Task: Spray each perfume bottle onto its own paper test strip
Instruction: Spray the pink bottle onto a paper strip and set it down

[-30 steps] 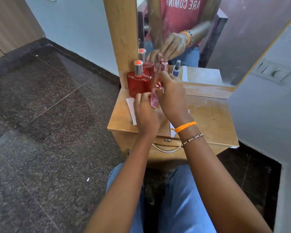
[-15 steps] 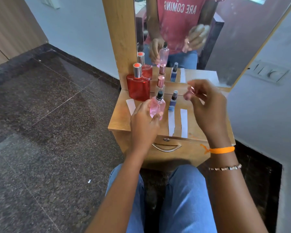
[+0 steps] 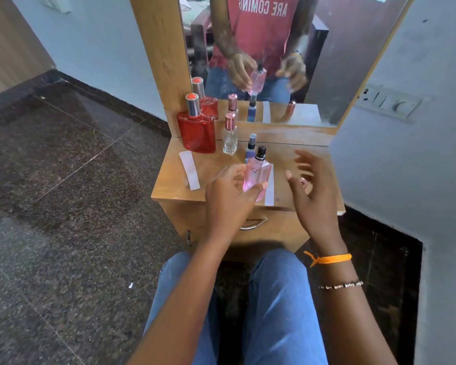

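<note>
paper strip (image 3: 189,170) by tabletop (image 3: 169,180) left edge, red bottle (image 3: 196,133) of red liquid and clear bottle (image 3: 230,138) at back, left hand (image 3: 231,196) grasping pink bottle (image 3: 256,177) of pink liquid over front edge, blue bottle (image 3: 250,151) behind, right hand (image 3: 312,196) released, fingers spread.

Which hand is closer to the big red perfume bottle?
The left. The left hand holds the pink bottle just right of the red perfume bottle; the right hand hovers farther right.
</note>
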Tool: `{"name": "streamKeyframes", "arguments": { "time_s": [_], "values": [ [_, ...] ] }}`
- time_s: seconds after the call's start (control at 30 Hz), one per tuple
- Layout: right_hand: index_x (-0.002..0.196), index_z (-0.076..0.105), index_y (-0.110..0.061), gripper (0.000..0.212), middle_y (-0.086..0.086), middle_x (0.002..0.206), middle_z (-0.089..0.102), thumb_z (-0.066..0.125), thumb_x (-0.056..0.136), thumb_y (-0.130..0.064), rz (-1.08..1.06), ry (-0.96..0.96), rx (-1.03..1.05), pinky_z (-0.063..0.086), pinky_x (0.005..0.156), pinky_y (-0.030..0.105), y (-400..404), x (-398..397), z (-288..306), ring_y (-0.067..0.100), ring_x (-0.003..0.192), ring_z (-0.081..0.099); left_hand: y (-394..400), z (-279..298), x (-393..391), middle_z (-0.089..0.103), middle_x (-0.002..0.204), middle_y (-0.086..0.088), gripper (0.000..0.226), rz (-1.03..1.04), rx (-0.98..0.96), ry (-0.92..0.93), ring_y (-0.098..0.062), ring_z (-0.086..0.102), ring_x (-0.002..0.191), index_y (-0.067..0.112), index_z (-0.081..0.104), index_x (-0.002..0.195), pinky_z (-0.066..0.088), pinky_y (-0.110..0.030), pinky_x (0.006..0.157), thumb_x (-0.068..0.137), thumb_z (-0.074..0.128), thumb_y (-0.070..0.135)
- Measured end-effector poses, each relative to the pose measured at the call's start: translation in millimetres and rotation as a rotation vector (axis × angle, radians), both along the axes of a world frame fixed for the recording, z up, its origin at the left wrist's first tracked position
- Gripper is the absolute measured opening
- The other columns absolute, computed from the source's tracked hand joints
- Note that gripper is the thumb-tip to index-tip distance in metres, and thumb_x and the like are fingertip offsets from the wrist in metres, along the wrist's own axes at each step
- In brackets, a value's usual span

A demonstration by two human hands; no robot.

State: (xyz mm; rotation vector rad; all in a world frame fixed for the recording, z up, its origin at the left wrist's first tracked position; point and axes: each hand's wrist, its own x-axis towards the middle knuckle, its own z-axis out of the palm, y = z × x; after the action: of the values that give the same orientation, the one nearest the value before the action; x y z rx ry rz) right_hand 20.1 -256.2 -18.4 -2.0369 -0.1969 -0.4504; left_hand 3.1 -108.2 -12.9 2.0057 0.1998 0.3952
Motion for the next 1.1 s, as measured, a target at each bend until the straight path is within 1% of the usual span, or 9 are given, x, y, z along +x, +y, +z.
{"name": "streamKeyframes", "arguments": {
  "time_s": [0.07,0.13,0.3,0.4,0.5,0.63,0.73,0.97,1.1],
  "values": [
    [0.128,0.048,-0.038,0.036,-0.009,0.120,0.060,0.053,0.094,-0.028,0.248,0.139,0.206,0.045,0.089,0.013,5.1,-3.1,9.5,0.001,0.109,0.057,-4.4,1.2,0.6,0.069,0.088,0.010,0.032,-0.004,0.007,0.004,-0.006,0.063,0.079,0.024,0.068,0.092,0.051,-0.024,0.072,0.065,0.081,0.032],
    [0.132,0.046,-0.042,0.036,-0.004,0.131,0.057,0.047,0.096,-0.033,0.422,0.264,0.325,0.047,0.096,0.028,4.5,-3.0,11.1,0.010,0.120,0.055,-7.8,2.7,1.7,0.071,0.086,0.007,0.035,-0.013,-0.002,0.009,-0.008,0.065,0.077,0.020,0.069,0.090,0.053,-0.029,0.071,0.063,0.081,0.039],
    [0.138,0.041,-0.040,0.042,0.001,0.136,0.054,0.047,0.098,-0.028,0.497,0.367,0.529,0.049,0.097,0.048,2.8,-2.0,4.3,0.022,0.125,0.054,-13.4,9.0,5.0,0.064,0.065,0.012,0.019,-0.003,-0.082,0.011,0.000,0.059,0.059,0.020,0.068,0.079,0.049,-0.022,0.060,0.068,0.080,0.030],
    [0.137,0.043,-0.035,0.047,0.007,0.130,0.059,0.056,0.094,-0.020,0.409,0.321,0.573,0.055,0.085,0.041,3.2,-2.9,1.9,0.026,0.119,0.058,-15.9,10.4,6.7,0.068,0.068,0.005,0.005,-0.058,-0.120,-0.002,-0.007,0.063,0.063,0.014,0.071,0.082,0.051,-0.022,0.064,0.078,0.072,0.017],
    [0.133,0.045,-0.033,0.051,0.011,0.118,0.064,0.058,0.091,-0.008,0.277,0.257,0.584,0.057,0.078,0.035,-1.0,-3.2,3.5,0.025,0.108,0.064,-17.3,6.7,8.4,0.070,0.075,-0.003,0.012,-0.092,-0.106,0.000,-0.017,0.067,0.072,0.010,0.071,0.089,0.051,-0.026,0.068,0.088,0.060,0.010],
    [0.133,0.046,-0.027,0.058,0.010,0.105,0.067,0.059,0.086,0.004,0.176,0.189,0.494,0.058,0.074,0.031,-8.1,-3.3,8.7,0.018,0.096,0.067,-28.6,-7.7,16.8,0.063,0.115,-0.007,0.030,-0.149,0.384,0.078,-0.022,0.057,0.108,0.013,0.062,0.120,0.043,-0.025,0.084,0.092,0.053,0.009],
    [0.134,0.045,-0.024,0.059,0.011,0.106,0.067,0.060,0.085,0.005,0.156,0.191,0.463,0.056,0.074,0.029,-8.8,-5.0,10.7,0.018,0.091,0.068,-37.1,-17.2,25.7,0.052,0.123,-0.011,0.041,-0.195,0.634,0.122,-0.027,0.049,0.111,0.013,0.048,0.134,0.040,-0.033,0.090,0.093,0.049,0.009],
    [0.134,0.047,-0.020,0.061,-0.003,0.105,0.067,0.062,0.081,0.005,0.093,0.165,0.389,0.053,0.073,0.016,-9.4,-6.6,14.3,-0.001,0.090,0.065,-36.5,-22.3,37.3,0.056,0.109,-0.009,0.016,-0.148,0.654,0.072,-0.025,0.051,0.100,0.008,0.064,0.102,0.039,-0.032,0.086,0.089,0.056,0.013],
    [0.127,0.053,-0.025,0.056,-0.006,0.102,0.065,0.065,0.080,0.003,0.083,0.194,0.396,0.058,0.075,0.026,-8.8,-6.4,14.4,0.016,0.086,0.068,-35.4,-27.4,40.4,0.054,0.117,-0.009,0.023,-0.156,0.625,0.122,-0.026,0.050,0.107,0.012,0.059,0.111,0.039,-0.034,0.091,0.089,0.060,0.019]
  ]
}}
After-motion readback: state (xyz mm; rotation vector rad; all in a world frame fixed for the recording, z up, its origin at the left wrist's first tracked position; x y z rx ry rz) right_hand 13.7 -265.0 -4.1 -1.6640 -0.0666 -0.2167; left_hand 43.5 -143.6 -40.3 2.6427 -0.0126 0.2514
